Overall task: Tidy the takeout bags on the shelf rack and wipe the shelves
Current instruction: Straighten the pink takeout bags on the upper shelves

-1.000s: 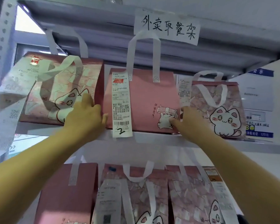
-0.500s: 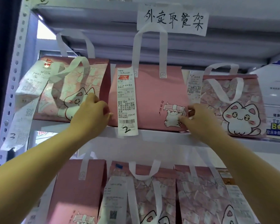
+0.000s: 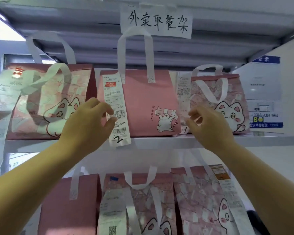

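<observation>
Pink bag (image 3: 143, 102): upright on our shelf (image 3: 159, 141).
Left hand (image 3: 88, 124): at bag's left edge, fingers loosely curled, empty.
Right hand (image 3: 210, 126): bag's right edge, equally loose, empty.

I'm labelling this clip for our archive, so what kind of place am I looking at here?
Most likely a takeout pickup point in a shop or eatery. A handwritten sign on the metal shelf rack reads takeout pickup rack, and the pink bags carry printed order receipts, one numbered 2.

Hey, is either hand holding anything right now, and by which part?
Nothing is held: left hand and right hand hover, fingers loosely curled, at either side of the middle pink bag.
</observation>
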`<state>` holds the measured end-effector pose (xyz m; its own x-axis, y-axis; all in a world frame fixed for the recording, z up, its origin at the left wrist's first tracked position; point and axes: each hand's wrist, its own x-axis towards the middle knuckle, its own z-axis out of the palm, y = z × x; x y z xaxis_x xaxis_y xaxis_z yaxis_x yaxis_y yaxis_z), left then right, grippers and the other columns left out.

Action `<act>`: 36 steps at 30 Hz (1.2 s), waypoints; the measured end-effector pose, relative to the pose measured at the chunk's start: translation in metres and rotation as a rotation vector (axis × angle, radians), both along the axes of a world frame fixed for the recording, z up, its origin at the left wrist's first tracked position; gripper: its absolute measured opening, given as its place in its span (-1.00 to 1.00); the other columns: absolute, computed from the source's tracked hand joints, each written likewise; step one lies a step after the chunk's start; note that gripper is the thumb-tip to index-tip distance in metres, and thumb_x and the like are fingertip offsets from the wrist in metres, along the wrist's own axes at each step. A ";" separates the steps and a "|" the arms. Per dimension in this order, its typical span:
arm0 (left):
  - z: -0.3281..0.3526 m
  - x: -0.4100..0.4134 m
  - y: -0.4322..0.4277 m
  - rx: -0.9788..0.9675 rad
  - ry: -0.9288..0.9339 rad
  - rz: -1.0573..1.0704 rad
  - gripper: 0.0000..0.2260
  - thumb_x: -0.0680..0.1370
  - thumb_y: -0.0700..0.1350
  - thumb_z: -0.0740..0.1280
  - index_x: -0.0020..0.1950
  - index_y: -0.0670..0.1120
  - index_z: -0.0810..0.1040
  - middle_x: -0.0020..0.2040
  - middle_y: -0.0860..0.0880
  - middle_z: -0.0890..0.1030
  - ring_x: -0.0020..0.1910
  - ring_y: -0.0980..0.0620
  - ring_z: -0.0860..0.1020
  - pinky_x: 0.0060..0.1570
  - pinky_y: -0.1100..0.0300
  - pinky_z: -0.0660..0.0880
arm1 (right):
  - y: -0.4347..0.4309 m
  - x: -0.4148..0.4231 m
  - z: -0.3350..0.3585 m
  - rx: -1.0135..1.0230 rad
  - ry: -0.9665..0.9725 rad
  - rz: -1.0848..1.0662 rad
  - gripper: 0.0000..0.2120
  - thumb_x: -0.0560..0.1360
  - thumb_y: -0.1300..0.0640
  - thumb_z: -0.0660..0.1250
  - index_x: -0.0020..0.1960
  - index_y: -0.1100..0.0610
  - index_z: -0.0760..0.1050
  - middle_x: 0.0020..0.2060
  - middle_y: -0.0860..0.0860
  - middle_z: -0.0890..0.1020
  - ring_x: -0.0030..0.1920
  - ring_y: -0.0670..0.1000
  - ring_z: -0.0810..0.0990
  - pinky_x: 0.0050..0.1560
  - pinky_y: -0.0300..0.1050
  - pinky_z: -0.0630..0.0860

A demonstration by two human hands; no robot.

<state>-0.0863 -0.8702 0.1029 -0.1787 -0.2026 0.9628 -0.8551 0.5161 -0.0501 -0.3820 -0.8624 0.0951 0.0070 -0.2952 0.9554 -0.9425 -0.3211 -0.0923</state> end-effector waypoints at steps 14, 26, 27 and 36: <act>-0.005 -0.128 -0.001 -0.020 -0.199 -0.236 -0.88 0.49 -0.06 0.34 -0.13 -0.09 0.59 -0.27 0.05 0.50 -0.33 0.00 0.48 -0.35 0.06 0.54 | 0.028 -0.109 -0.008 0.215 -0.136 -0.303 -0.79 0.50 -0.06 0.29 -0.02 0.07 0.55 -0.15 -0.02 0.62 -0.12 0.04 0.57 -0.07 -0.01 0.54; 0.004 -0.212 -0.037 -0.052 -0.109 -0.064 -0.88 0.45 -0.08 0.39 -0.12 -0.12 0.59 -0.17 -0.06 0.55 -0.18 -0.12 0.50 -0.23 -0.01 0.52 | -0.026 -0.188 0.030 0.389 -0.314 -0.152 -0.69 0.57 0.01 0.19 0.13 0.24 0.42 0.05 0.14 0.52 0.06 0.18 0.51 -0.05 -0.04 0.41; 0.004 -0.213 -0.039 -0.054 -0.093 -0.042 -0.88 0.44 -0.09 0.40 -0.11 -0.14 0.59 -0.16 -0.08 0.55 -0.18 -0.13 0.50 -0.23 0.00 0.51 | -0.030 -0.191 0.031 0.388 -0.330 -0.104 -0.76 0.57 0.04 0.18 0.02 0.23 0.45 -0.06 0.13 0.56 -0.04 0.17 0.54 -0.15 -0.08 0.43; 0.005 -0.215 -0.044 -0.006 -0.034 0.089 -0.81 0.41 -0.16 0.45 -0.03 -0.21 0.61 -0.12 -0.15 0.50 -0.27 -0.06 0.44 -0.23 0.13 0.38 | -0.044 -0.216 0.029 0.305 -0.401 0.033 -0.87 0.57 0.18 0.14 -0.06 0.18 0.44 -0.28 0.02 0.52 -0.30 0.02 0.50 -0.37 -0.16 0.39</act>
<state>-0.3010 -0.9138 0.1077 -0.1931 -0.2130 0.9578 -0.8951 0.4382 -0.0830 -0.5979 -0.9069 0.1243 -0.3290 -0.5669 0.7553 -0.8035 -0.2522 -0.5393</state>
